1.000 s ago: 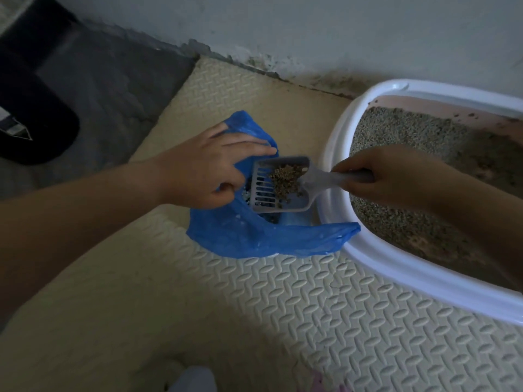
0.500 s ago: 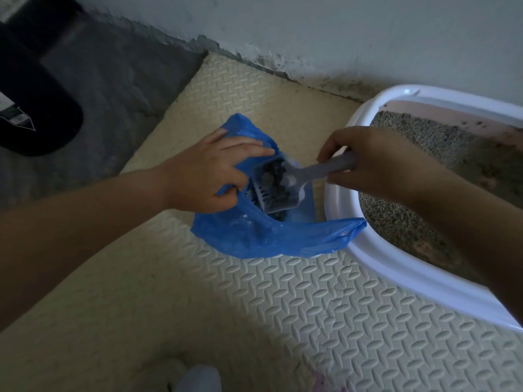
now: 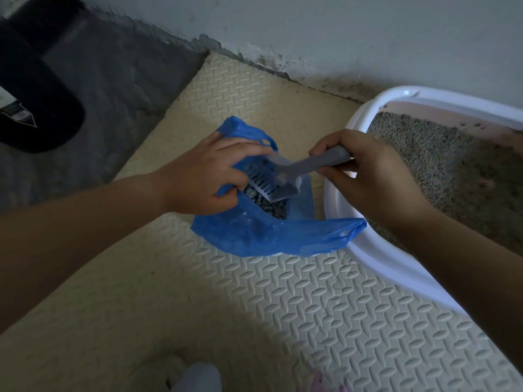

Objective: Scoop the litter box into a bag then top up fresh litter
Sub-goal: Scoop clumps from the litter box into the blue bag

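Scooping looks partway done: the right hand [image 3: 370, 176], fingers clamped on the handle, tips the scoop [image 3: 270, 184] over the blue bag [image 3: 268, 239], which the left hand [image 3: 203, 176] grips open beside the litter box [image 3: 396, 267], with clumps already inside and, seemingly, no fresh litter added yet
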Motion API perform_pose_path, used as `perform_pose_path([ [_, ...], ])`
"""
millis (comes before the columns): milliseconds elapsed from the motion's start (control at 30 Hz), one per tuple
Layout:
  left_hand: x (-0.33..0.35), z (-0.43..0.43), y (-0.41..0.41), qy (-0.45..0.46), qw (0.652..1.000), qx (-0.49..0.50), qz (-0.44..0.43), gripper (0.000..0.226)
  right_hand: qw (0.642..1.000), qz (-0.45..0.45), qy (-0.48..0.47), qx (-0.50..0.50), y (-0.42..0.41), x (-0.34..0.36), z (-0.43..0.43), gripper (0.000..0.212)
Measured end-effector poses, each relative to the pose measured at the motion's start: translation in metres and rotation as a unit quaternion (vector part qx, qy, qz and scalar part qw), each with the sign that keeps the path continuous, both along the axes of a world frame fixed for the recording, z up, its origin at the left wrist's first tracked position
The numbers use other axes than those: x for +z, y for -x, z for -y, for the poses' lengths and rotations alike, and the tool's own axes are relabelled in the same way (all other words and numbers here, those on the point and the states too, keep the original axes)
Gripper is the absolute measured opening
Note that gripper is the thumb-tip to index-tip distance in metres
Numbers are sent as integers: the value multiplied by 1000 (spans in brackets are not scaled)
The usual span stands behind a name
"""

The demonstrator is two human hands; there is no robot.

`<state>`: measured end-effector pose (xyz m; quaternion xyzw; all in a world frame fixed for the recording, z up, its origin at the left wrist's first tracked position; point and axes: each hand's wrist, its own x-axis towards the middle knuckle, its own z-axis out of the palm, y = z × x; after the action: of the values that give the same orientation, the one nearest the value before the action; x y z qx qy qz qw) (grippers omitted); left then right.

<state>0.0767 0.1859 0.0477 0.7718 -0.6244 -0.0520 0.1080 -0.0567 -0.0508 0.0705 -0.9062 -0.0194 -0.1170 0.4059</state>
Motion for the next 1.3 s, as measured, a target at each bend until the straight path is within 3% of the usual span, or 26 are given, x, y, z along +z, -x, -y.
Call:
perform_pose_path([
  [333,1,-2,3,-14,1000,-5,8,16,997,45,57,37,21,-8,5,20],
  [500,2,0,5,-5,1000,8,11,19,988,-24,-127,-82,31,-5,14,21],
  [667,1,14,6,10,999,27,21,19,960,-48,-242,-131,61,-6,37,26],
  [833,6,44,18,35,999,28,20,16,915,-21,-333,-227,112,5,65,20],
  [967,4,87,39,56,998,20,-8,29,857,7,-382,-346,158,2,95,34],
  [1067,-8,128,58,37,999,14,-11,42,837,2,-337,-432,190,-8,112,56],
  [1100,-13,142,64,29,999,18,-13,44,831,-9,-317,-458,199,-11,116,54],
  [1200,-27,184,79,5,999,31,-23,46,812,-53,-214,-540,221,-21,127,25],
  [1300,-40,219,91,-23,999,31,-34,47,818,-112,-84,-558,234,-27,133,18],
])
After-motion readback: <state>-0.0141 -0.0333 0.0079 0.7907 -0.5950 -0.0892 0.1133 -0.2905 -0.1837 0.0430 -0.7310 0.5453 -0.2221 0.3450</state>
